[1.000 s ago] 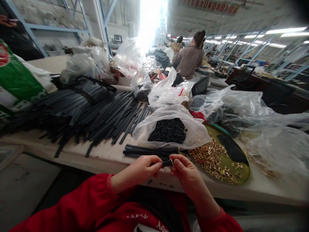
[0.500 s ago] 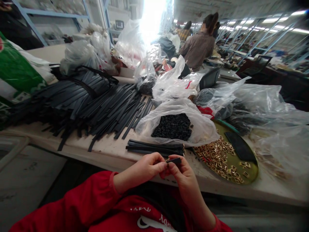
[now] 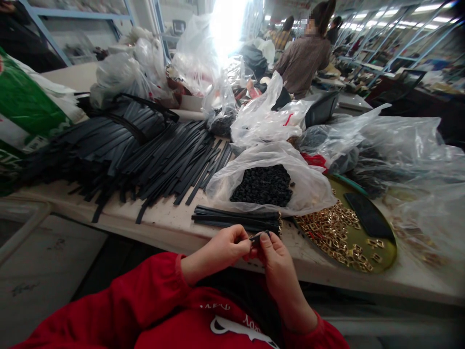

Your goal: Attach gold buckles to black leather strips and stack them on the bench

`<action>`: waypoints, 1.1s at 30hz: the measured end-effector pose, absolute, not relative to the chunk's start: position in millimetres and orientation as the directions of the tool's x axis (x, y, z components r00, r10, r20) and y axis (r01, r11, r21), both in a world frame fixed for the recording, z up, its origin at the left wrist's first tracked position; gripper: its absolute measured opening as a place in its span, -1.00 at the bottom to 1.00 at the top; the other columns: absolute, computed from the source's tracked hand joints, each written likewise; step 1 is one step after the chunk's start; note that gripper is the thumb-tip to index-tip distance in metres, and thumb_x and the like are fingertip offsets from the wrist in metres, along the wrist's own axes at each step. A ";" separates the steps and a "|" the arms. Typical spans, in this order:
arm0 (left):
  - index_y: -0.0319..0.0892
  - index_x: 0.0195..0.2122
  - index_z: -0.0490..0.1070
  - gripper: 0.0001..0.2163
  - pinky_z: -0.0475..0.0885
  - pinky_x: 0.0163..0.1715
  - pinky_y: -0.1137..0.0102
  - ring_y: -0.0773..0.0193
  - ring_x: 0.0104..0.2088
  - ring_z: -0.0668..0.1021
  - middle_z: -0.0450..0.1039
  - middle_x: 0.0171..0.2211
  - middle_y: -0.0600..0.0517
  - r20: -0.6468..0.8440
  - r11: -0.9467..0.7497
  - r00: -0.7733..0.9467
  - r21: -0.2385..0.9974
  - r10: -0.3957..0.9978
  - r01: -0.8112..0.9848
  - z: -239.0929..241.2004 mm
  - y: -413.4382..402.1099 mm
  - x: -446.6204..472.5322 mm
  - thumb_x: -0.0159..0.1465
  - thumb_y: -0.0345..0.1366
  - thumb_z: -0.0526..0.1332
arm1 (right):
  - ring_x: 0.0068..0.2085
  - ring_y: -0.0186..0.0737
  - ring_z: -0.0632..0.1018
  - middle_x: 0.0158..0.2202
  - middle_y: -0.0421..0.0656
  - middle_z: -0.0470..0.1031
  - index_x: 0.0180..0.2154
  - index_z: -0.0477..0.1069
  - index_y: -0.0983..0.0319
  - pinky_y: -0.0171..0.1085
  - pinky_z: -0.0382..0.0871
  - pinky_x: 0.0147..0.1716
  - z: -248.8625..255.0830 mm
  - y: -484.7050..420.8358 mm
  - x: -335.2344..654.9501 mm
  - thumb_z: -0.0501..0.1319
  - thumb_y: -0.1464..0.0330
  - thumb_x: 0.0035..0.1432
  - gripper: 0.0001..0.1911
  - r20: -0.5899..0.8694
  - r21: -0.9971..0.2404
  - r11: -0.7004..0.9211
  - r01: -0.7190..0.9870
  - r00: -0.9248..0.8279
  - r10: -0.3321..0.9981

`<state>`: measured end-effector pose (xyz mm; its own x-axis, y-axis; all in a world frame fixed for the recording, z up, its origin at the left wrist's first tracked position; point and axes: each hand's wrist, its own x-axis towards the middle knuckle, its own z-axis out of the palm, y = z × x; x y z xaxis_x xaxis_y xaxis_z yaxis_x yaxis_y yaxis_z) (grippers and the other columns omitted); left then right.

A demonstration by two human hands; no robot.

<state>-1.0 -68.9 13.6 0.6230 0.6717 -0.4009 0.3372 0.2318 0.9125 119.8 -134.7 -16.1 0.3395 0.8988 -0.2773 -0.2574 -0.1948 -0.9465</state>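
Close to the table's front edge, both my hands meet over a short black strap (image 3: 257,239). My right hand (image 3: 275,252) pinches it between thumb and fingers. From the other side, the closed thumb and fingertips of my left hand (image 3: 230,246) grip its end, where a tiny gold glint shows; the fingers hide most of it. Just beyond my hands lies a bundle of black straps (image 3: 232,218) with gold pieces at its right end. Right of that, a round gold-coloured tray (image 3: 390,252) carries many small gold buckles (image 3: 337,232) and a dark flat slab (image 3: 368,215).
An open clear plastic bag (image 3: 312,194) of small black pieces (image 3: 263,185) stands behind the strap bundle. Long loose black strips (image 3: 156,160) cover the table's left side. More plastic bags (image 3: 399,145) crowd the back and right. A person (image 3: 303,63) is farther off.
My right thumb has shifted up onto the black strap, covering more of it, and the strap sits at a different angle. The whole view has shifted slightly.
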 end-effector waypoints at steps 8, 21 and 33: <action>-0.21 -0.47 0.23 -0.88 0.15 -0.68 0.56 0.47 -0.66 0.27 0.30 -0.61 0.15 -0.349 0.132 0.613 0.919 0.709 0.372 15.4 -73.6 0.3 0.09 -0.27 0.04 | -0.52 -0.31 0.40 -0.52 -0.23 0.40 -0.41 0.29 0.19 -0.32 0.29 -0.50 -14.7 -139.0 120.7 0.07 0.11 0.13 -0.72 -0.159 -0.987 -0.141 -0.074 0.387 0.908; -0.22 -0.43 0.24 -0.83 0.21 -0.68 0.58 0.47 -0.63 0.30 0.31 -0.56 0.12 -0.337 0.153 0.650 0.934 0.681 0.324 11.6 -77.9 -2.6 0.14 -0.21 0.04 | -0.52 -0.30 0.38 -0.57 -0.25 0.36 -0.43 0.29 0.20 -0.31 0.25 -0.49 -4.7 -142.8 122.9 0.13 0.20 0.10 -0.80 -0.056 -0.990 -0.103 0.101 0.388 0.920; -0.21 -0.50 0.23 -0.73 0.10 -0.71 0.55 0.46 -0.68 0.27 0.30 -0.65 0.17 -0.375 0.143 0.674 0.916 0.636 0.376 13.4 -74.0 -14.0 0.11 -0.09 0.13 | -0.58 -0.35 0.30 -0.61 -0.31 0.28 -0.47 0.28 0.20 -0.36 0.17 -0.59 -6.1 -137.5 127.8 0.27 0.21 -0.09 -0.76 -0.146 -0.978 -0.182 0.098 0.298 0.943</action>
<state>-14.0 -74.0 13.4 0.6741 0.6361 -0.3755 0.3755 0.1426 0.9158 127.8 -137.5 -6.1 0.2985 0.9432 -0.1459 0.0983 -0.1825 -0.9783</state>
